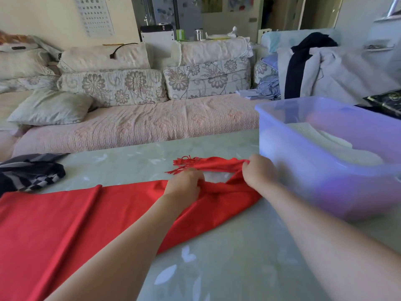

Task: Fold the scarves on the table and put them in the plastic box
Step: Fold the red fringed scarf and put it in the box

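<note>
A long red scarf with a fringed end lies spread across the pale green table. My left hand grips a bunched part of it near the fringe. My right hand pinches the scarf's far edge beside the clear plastic box, which stands at the right and holds a folded white cloth. A crumpled dark striped scarf lies at the table's left edge.
A sofa with floral cushions runs along the far side of the table. Clothes are piled on a chair at the back right. A dark patterned packet lies behind the box.
</note>
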Action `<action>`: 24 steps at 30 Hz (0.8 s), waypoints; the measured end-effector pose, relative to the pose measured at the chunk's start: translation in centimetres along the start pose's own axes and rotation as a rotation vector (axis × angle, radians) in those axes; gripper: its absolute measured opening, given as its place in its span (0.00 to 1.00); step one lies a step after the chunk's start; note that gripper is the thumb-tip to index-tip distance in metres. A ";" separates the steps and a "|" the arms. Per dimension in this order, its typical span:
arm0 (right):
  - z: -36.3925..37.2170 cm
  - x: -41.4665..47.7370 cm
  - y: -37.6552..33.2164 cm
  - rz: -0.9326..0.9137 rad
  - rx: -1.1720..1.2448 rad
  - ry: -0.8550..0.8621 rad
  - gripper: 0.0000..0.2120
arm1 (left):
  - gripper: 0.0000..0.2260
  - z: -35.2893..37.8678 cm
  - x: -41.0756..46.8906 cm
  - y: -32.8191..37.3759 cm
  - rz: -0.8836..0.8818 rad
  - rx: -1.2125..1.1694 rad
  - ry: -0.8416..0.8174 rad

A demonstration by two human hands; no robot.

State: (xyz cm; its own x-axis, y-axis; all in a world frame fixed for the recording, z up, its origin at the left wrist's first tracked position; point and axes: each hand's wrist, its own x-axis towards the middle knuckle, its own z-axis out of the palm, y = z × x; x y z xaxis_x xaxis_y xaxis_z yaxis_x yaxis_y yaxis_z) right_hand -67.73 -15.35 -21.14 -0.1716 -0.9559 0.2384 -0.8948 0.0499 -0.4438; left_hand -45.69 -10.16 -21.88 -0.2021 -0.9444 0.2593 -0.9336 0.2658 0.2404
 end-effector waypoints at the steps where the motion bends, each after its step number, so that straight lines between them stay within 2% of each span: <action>1: -0.6 0.3 -0.3 0.090 0.101 0.077 0.14 | 0.11 -0.1 -0.7 -0.2 0.017 -0.044 0.111; 3: -1.9 0.5 -0.3 0.187 0.189 0.200 0.13 | 0.10 -0.2 -2.4 -0.7 0.070 -0.008 0.239; 4: -2.5 0.3 -0.2 0.181 0.141 0.211 0.12 | 0.10 -0.1 -3.2 -0.9 0.105 0.022 0.240; 6: -2.5 -0.7 0.3 0.074 -0.157 0.172 0.09 | 0.09 0.2 -4.6 -1.1 0.153 0.020 0.148; 8: -1.7 -1.9 0.5 -0.119 -0.469 0.211 0.08 | 0.08 0.4 -5.3 -1.0 0.154 0.014 0.053; 9: -1.1 -2.2 0.6 -0.250 -0.529 0.243 0.09 | 0.11 0.5 -5.4 -0.9 0.136 0.018 0.023; 11: -0.1 -2.4 0.8 -0.588 -0.438 0.220 0.13 | 0.16 0.4 -4.9 -0.4 0.047 0.021 -0.031; 12: 0.1 -2.4 0.6 -0.750 -0.338 0.132 0.16 | 0.18 0.3 -4.4 -0.2 0.005 0.044 -0.058; 13: 0.0 -2.7 0.2 -0.837 -0.236 0.010 0.19 | 0.17 0.1 -4.0 -0.1 -0.022 0.083 -0.077; 15: -0.4 -3.5 -0.7 -0.797 -0.118 -0.247 0.20 | 0.12 -0.1 -3.2 0.2 -0.068 0.110 -0.109; 16: -0.3 -3.6 -0.8 -0.752 -0.110 -0.310 0.21 | 0.10 -0.2 -2.9 0.3 -0.086 0.089 -0.132; 20: -0.6 -3.1 -0.4 -0.587 -0.187 -0.387 0.20 | 0.10 -0.6 -2.0 0.5 -0.092 0.074 -0.204; 23: -1.9 -2.4 -0.2 -0.609 -0.322 -0.355 0.06 | 0.09 -1.5 -1.4 0.5 -0.041 0.126 -0.235; 24: -2.0 -2.2 0.0 -0.608 -0.353 -0.329 0.04 | 0.08 -1.8 -1.1 0.4 -0.035 0.125 -0.219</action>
State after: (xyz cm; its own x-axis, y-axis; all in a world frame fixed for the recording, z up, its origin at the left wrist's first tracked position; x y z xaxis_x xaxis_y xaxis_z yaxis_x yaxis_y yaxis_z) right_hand -68.18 -12.70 -19.88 0.4736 -0.8788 0.0589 -0.8802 -0.4745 -0.0023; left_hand -45.33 -8.65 -20.41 -0.2153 -0.9757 0.0405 -0.9678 0.2188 0.1245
